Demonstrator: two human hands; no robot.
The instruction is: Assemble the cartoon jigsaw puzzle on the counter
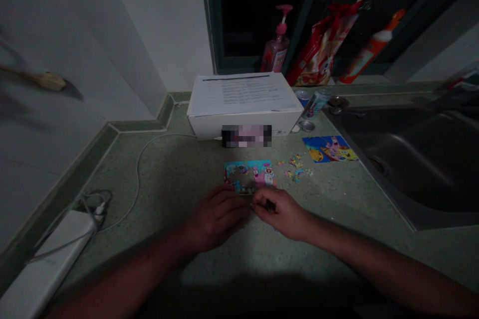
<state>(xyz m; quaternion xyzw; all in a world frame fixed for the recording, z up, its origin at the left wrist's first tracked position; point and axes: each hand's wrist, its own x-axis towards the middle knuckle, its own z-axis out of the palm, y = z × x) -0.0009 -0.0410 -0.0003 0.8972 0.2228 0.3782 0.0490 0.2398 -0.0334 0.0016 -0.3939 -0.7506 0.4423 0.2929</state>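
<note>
A half-built cartoon jigsaw puzzle [249, 172] lies on the speckled counter [168, 194], loose pieces [294, 167] just beside it. The left hand [217, 217] curls at its near edge; the right hand [279, 213] pinches closed, its contents hidden.

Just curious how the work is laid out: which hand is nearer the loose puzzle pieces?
The right hand is nearer, below and left of the loose puzzle pieces. The left hand lies farther left, past the right hand.

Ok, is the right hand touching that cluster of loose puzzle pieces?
Apart: the head view shows the right hand below and left of the loose puzzle pieces, with speckled countertop plainly between them.
</note>
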